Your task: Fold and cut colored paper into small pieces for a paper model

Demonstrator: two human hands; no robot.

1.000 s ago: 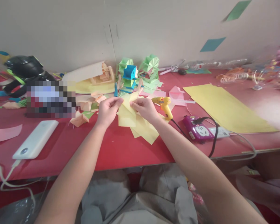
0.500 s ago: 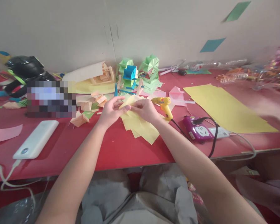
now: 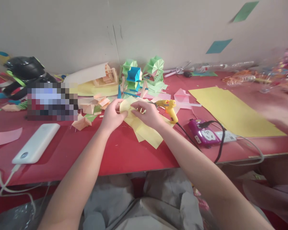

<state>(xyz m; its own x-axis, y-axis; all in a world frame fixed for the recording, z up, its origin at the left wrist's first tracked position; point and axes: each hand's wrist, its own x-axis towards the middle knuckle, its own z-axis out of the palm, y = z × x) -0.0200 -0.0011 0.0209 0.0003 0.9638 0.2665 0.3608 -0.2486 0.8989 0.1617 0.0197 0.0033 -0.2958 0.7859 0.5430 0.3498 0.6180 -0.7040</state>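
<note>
**Yellow paper held over a red worktop**

Red worktop (image 3: 124,153) runs along a pale wall, strewn with folded paper models. Near its middle, the left hand (image 3: 112,116) and right hand (image 3: 145,113) meet on a small yellow sheet (image 3: 126,107), fingers pinched narrow on its edges, above more yellow sheets (image 3: 147,132). A yellow glue gun (image 3: 169,108) lies just beside the right hand; a white power bank (image 3: 35,143) sits well apart to the left.

Soft, even daylight fills the frame, brightest on the pale wall (image 3: 62,28) across the top. Shadows are faint: a thin one under the white power bank (image 3: 35,142) at lower left. The red bench (image 3: 120,150) shows no hard glare. The far right edge is smeared with motion blur. A pixelated block (image 3: 52,101) masks the left middle. Straight edges bow slightly near the borders.
</note>
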